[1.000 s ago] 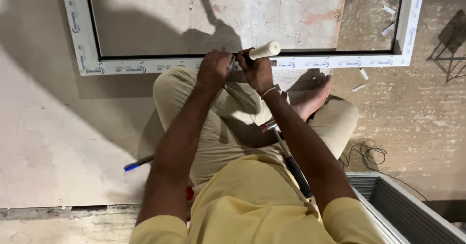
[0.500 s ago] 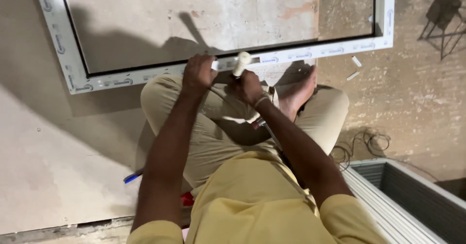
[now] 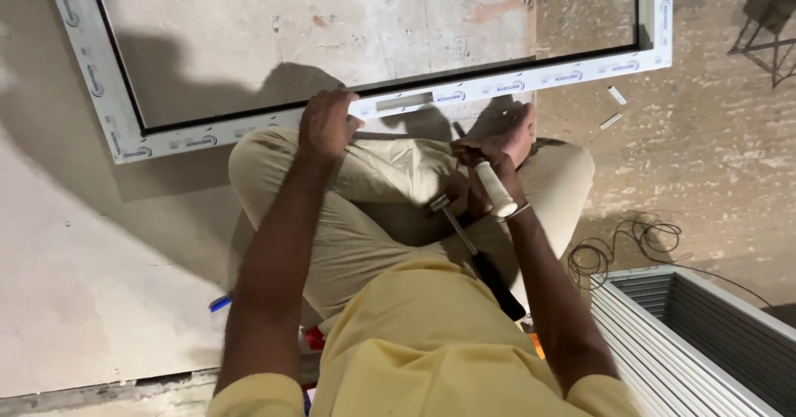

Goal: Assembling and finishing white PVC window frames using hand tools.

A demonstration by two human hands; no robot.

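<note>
On rough concrete floor (image 3: 705, 160), left hand (image 3: 326, 123) presses, fingers curled, on the stiff white window frame (image 3: 514, 85), best held by its rail, while right hand (image 3: 497, 139) closes around a light, hard white-handled tool (image 3: 495, 189).

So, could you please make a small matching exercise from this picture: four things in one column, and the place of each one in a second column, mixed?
Things:
1. left hand
2. hammer
3. coiled cable
4. blue pen

Places:
A. on the floor, right of the knee
B. on the white window frame
C. lying across the lap
D. on the floor, under the left arm

Pairs: 1-B, 2-C, 3-A, 4-D
</note>
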